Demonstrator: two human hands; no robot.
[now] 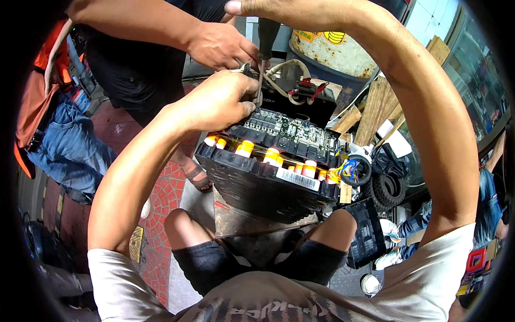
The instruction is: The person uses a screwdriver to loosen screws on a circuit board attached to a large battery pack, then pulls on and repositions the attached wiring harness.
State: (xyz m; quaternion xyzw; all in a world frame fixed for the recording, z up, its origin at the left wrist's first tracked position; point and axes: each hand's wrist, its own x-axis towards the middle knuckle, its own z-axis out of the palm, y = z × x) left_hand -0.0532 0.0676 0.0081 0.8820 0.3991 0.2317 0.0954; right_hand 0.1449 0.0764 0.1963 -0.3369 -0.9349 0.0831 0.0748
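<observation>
An opened black battery pack [252,188] sits tilted before my knees, with a green circuit board [292,131] and orange-and-white cylindrical cells [271,156] showing. A screwdriver [266,40] with a dark handle stands upright at the board's far edge. My left hand [228,99] is closed there, thumb and fingers pinched at its metal shaft. Over the handle's top end is my right hand [263,7], thumb stretched out; the upper picture edge cuts off its other fingers. From the far left, a co-worker's hand [222,47] reaches in beside the screwdriver's lower handle.
Pale cables with red ends [300,88] lie behind the board. Blue and yellow wires [346,170] gather at the pack's right end. A rusty drum [332,53], wooden planks [375,107] and black tyres [387,190] stand at right. The co-worker's sandalled foot [198,177] is at left.
</observation>
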